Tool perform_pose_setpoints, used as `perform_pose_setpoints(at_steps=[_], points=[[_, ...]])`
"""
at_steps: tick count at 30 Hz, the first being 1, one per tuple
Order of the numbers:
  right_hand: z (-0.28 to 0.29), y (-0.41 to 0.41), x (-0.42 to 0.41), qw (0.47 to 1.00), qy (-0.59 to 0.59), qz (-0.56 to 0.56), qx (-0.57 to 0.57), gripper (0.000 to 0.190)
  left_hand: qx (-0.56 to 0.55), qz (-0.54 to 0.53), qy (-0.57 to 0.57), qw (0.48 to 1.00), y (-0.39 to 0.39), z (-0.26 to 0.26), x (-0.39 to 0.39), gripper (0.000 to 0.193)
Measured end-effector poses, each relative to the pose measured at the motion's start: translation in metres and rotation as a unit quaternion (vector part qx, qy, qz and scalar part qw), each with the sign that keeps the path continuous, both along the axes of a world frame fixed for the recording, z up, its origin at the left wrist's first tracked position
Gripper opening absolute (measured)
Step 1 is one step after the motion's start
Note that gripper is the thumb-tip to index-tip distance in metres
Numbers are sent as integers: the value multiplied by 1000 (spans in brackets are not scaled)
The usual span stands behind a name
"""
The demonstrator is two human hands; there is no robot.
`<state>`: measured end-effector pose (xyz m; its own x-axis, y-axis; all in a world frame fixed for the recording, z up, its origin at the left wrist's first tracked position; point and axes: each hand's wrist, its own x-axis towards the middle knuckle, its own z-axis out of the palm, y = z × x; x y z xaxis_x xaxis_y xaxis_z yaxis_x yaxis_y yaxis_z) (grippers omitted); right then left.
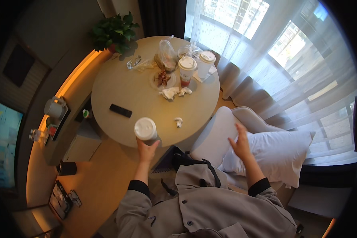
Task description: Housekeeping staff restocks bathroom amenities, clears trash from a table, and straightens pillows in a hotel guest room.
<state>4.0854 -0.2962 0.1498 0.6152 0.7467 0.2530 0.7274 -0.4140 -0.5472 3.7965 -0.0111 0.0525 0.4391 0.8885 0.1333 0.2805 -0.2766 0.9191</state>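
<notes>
A cup with a white lid point(145, 129) is at the near edge of the round table point(148, 102). Wrapped around its near side is my left hand point(146, 151), thumb to the right, other fingers largely hidden by the cup. Whether the cup touches the tabletop is hard to tell. My right hand point(241, 141) holds nothing and hovers with fingers apart over a light armchair point(209, 139), beside a white pillow point(279, 151). Beyond the cup lie a black remote control point(120, 110) and a small crumpled tissue point(178, 122).
Two lidded drink cups, one with red liquid point(186, 73) and one pale point(205, 67), stand at the back right. Near them are crumpled tissues point(170, 93), a clear plate of reddish-brown scraps point(162, 78) and plastic bags point(167, 52). A potted plant point(114, 32) and a kettle point(54, 107) are leftward.
</notes>
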Motion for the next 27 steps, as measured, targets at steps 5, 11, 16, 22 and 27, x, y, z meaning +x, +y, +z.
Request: perform_pose_setpoints(at_steps=[5, 11, 16, 22, 27], points=[[2, 79, -8, 987, 133, 50, -70, 64, -53, -27, 17, 998, 23, -40, 7, 59], [3, 131, 12, 979, 165, 55, -104, 58, 0, 6, 2, 1000, 54, -23, 29, 42], [-3, 142, 9, 978, 177, 26, -112, 52, -13, 5, 1, 1000, 113, -6, 52, 47], [-18, 147, 27, 977, 178, -8, -121, 52, -28, -19, 11, 999, 165, -14, 82, 47], [-46, 169, 84, 981, 181, -65, -33, 61, -31, -18, 26, 999, 164, -57, 78, 47]])
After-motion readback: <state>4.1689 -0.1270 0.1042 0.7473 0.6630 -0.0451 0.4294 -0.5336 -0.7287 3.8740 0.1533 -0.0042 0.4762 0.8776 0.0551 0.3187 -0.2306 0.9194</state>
